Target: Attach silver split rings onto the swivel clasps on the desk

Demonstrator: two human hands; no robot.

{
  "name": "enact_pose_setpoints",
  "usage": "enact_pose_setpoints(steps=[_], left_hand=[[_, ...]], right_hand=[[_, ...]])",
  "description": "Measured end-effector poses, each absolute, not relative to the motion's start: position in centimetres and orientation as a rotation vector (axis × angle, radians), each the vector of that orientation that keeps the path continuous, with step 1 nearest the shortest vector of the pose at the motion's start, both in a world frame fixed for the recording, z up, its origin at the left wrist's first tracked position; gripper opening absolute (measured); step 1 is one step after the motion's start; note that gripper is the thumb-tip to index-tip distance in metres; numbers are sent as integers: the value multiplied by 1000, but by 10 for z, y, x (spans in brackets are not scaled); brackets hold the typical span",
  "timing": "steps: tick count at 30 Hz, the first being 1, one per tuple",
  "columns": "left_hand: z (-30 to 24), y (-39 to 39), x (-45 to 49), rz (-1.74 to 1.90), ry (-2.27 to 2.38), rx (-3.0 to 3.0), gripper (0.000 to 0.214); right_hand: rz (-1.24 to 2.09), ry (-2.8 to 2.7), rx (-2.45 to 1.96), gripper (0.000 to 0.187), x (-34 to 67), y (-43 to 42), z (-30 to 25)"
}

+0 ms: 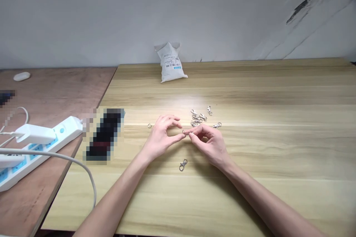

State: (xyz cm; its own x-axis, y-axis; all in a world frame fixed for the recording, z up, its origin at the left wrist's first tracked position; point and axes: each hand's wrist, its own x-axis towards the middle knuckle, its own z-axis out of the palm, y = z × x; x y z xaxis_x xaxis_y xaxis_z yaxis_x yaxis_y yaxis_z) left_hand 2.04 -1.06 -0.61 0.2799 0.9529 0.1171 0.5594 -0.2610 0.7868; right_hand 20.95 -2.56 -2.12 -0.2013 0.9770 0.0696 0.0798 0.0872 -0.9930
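Observation:
Between thumb and forefinger, my right hand pinches a small metal swivel clasp, its end pointing left and mostly hidden by the fingertips. My left hand is open beside it, thumb tip close to the clasp's end and fingers spread apart; whether the thumb touches it I cannot tell. One silver swivel clasp lies alone on the table nearer to me. Just beyond my hands is a loose pile of swivel clasps, with single clasps around it. A small metal ring rests left of my left hand.
A white plastic parcel stands at the back of the wooden table, near the wall. On the left are a blurred dark object, a white power strip with plugs, and a grey cable reaching over the table edge.

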Motion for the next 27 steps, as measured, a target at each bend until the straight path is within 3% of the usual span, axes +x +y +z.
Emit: enact_pose_setpoints(steps=[14, 27], left_hand=[[-1, -11, 15, 758, 1095, 2154, 6], [-1, -16, 30, 1043, 1336, 2464, 6]], right_hand=[[1393, -1543, -1079, 17, 222, -22, -15], [1269, -1333, -1081, 17, 216, -23, -17]])
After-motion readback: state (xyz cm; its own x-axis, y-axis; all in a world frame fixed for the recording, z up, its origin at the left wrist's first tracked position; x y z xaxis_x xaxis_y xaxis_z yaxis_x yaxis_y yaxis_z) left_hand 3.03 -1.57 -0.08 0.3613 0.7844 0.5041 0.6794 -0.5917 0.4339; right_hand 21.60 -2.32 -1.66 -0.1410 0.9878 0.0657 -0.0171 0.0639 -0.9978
